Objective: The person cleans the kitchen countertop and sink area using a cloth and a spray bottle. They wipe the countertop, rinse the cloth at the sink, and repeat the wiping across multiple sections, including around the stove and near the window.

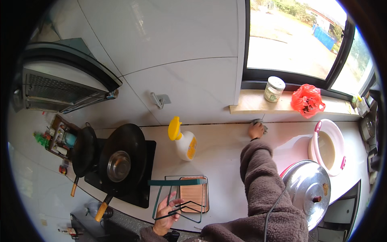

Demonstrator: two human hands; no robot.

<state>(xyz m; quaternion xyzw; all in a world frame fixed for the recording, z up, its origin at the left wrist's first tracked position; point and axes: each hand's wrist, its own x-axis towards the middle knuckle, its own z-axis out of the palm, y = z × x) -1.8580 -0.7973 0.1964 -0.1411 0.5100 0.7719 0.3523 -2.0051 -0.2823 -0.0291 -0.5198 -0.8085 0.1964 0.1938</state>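
Note:
My left hand (pixel 164 213) is curled around the lower side of a dark green metal wire rack (pixel 174 182), above the counter's near edge. A tan ridged tray (pixel 193 194) shows behind the rack's wires; whether it is joined to the rack I cannot tell. With my right arm stretched far forward, my right hand (pixel 255 130) presses a grey cloth (pixel 265 130) onto the white countertop (pixel 223 161), where it meets the wall. Most of the cloth is hidden under the fingers. Between my hands, further back, a white spray bottle (pixel 186 147) with a yellow trigger head stands upright.
Left, a black wok (pixel 139 141) with a metal bowl (pixel 119 166) and a frying pan (pixel 84 151) sit on the stove. A lidded pot (pixel 308 189) and a pink basin (pixel 339 139) stand right. The windowsill (pixel 254 103) bears a jar (pixel 274 90) and a red bag (pixel 307 101).

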